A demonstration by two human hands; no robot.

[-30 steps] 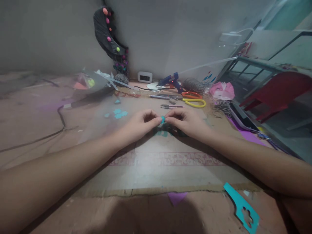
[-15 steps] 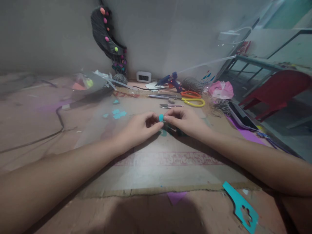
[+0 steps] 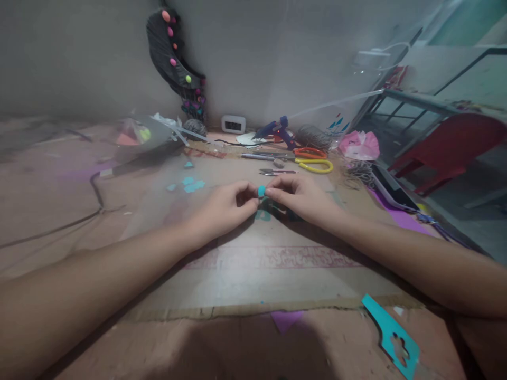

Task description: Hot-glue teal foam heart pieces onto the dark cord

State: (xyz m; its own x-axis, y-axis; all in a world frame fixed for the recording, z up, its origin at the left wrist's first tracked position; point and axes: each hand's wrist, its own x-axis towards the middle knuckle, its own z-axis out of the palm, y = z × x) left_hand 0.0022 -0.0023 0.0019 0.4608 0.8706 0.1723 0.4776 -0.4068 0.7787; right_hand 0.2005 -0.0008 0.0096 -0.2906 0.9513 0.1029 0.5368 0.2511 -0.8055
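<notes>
A small turquoise piece (image 3: 261, 191), perhaps paper or foam, is pinched between my two hands above the middle of the board. My left hand (image 3: 236, 205) has its thumb and fingers closed at the piece's left side. From the right, my right hand (image 3: 298, 195) grips it between thumb and forefinger. Several turquoise cut-outs (image 3: 192, 184), some flower-like, lie beyond my left hand. Just past the fingertips rests a pair of tweezers (image 3: 273, 172). A turquoise sheet with a flower-shaped hole (image 3: 392, 338) lies at the front right.
Behind the hands are yellow-handled scissors (image 3: 317, 166), orange-handled scissors (image 3: 311, 153), a blue glue gun (image 3: 277, 131) and a white digital clock (image 3: 233, 124). A phone (image 3: 394, 187) lies to the right. A dark cable (image 3: 97, 192) crosses the left side. The cardboard board (image 3: 237, 287) lies underneath.
My left thumb has drawn slightly back to the left and down, leaving more of the turquoise piece in sight. My right hand stays almost still.
</notes>
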